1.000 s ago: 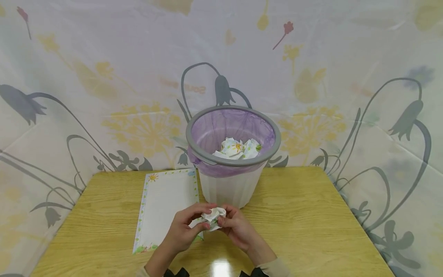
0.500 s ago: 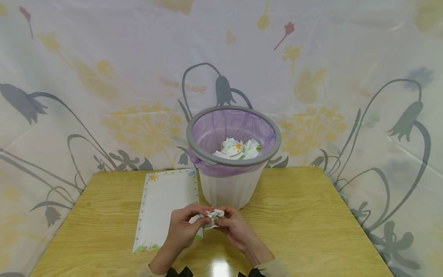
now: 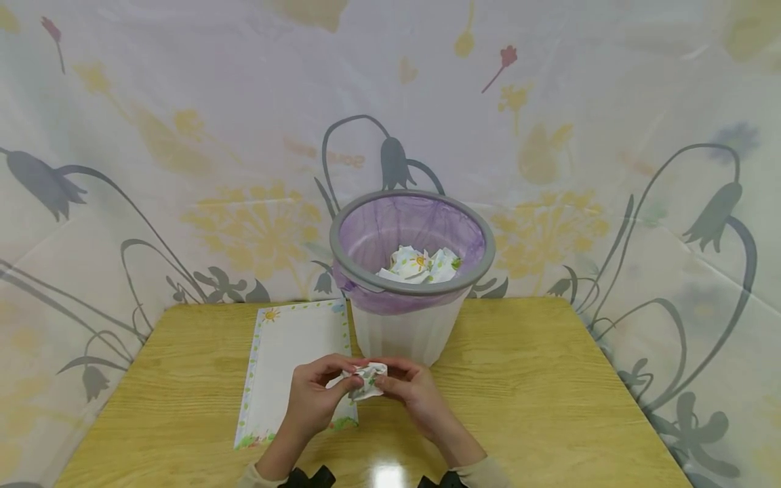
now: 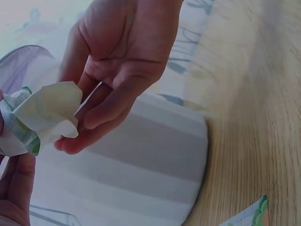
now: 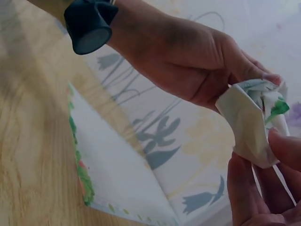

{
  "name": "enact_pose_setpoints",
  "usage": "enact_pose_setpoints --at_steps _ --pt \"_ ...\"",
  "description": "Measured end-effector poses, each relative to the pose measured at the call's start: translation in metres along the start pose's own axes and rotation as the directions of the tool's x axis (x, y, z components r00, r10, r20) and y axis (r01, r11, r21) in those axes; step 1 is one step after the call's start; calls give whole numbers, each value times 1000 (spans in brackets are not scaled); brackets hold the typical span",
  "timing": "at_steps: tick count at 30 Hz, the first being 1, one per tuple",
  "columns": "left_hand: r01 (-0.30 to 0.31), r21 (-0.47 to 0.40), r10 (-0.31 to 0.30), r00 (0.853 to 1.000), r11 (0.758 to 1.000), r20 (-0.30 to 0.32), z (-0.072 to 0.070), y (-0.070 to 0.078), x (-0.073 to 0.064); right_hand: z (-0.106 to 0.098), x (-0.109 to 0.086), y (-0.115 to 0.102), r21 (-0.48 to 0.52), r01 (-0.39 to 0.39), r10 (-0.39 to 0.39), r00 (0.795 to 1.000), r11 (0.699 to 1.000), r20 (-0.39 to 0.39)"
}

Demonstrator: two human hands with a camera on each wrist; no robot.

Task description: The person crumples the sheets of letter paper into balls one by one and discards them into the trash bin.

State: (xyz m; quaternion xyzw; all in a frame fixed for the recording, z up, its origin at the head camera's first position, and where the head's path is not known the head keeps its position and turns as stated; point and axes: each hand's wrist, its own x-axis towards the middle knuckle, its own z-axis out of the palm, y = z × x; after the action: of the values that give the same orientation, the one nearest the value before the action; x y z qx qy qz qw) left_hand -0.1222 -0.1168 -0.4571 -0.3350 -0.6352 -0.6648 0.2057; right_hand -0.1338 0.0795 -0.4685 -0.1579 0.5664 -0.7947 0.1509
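Note:
A crumpled ball of paper, white with green print, is between both hands just in front of the bin. My left hand pinches its left side between thumb and fingers. On the other side, my right hand has its thumb on the near face and fingers behind. The left wrist view shows a loose pale flap of the crumpled paper sticking out toward the right hand. In the right wrist view, the left hand holds the ball's far side, and the right hand's fingers press from below.
A white bin with a grey rim and purple liner stands behind the hands, holding several crumpled papers. A flat sheet with a printed border lies left of it on the wooden table. Behind hangs a flowered cloth.
Both hands have shifted slightly left with the paper ball while squeezing and turning it. The ball's visible shape has changed; the bin and flat sheet stay in place.

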Motion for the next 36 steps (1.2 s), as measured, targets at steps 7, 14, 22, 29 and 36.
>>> enact_pose_setpoints --at_steps 7,14,22,29,36 --pt "0 27 1 1000 1000 -27 -5 0 -1 -10 2 -4 -71 21 -22 1000 997 -10" --pt "-20 55 25 997 998 -80 -16 1 0 -29 0 -14 -84 37 -45 994 996 -96" --pt "-22 106 34 992 994 -118 -39 -6 8 -55 -3 -33 -80 123 -140 955 989 -261" --pt "19 175 9 987 984 -160 -60 -3 16 -78 -1 -64 -128 203 -236 906 971 -350" --pt "26 225 17 982 974 -186 -78 2 28 -103 4 -100 -172 264 -311 868 949 -388"
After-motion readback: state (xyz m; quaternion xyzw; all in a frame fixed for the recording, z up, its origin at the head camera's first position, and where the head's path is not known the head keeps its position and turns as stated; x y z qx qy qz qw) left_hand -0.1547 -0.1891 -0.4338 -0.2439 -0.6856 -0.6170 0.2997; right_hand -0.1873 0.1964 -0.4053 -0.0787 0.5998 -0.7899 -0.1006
